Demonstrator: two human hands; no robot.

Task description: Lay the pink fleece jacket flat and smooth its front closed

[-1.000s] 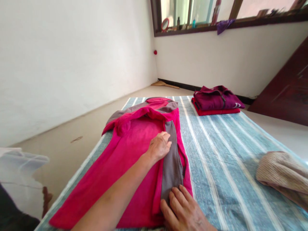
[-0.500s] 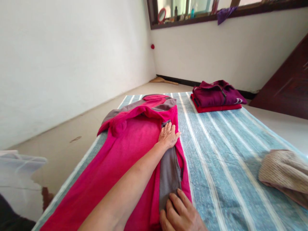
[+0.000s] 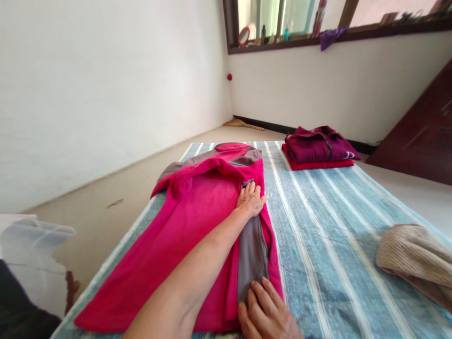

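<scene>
A bright pink fleece jacket [image 3: 187, 226] with grey panels lies lengthwise on a blue striped cloth [image 3: 328, 226]. My left hand [image 3: 251, 199] lies flat, fingers spread, on the upper end of the jacket's grey strip [image 3: 251, 254], arm stretched out over the pink fabric. My right hand [image 3: 270, 313] presses flat on the lower end of that same grey strip, near the bottom of the view. Neither hand grips anything.
A folded maroon jacket on a folded red garment [image 3: 319, 148] sits at the cloth's far right corner. A beige knitted garment [image 3: 415, 259] lies at the right edge. White walls, a window sill with small items [image 3: 278, 35], a dark wooden board [image 3: 420, 136] and something pale [image 3: 28, 254] at left surround the cloth.
My left hand slid up the grey strip from the jacket's middle toward the collar and flattened out. My right hand stayed at the strip's lower end.
</scene>
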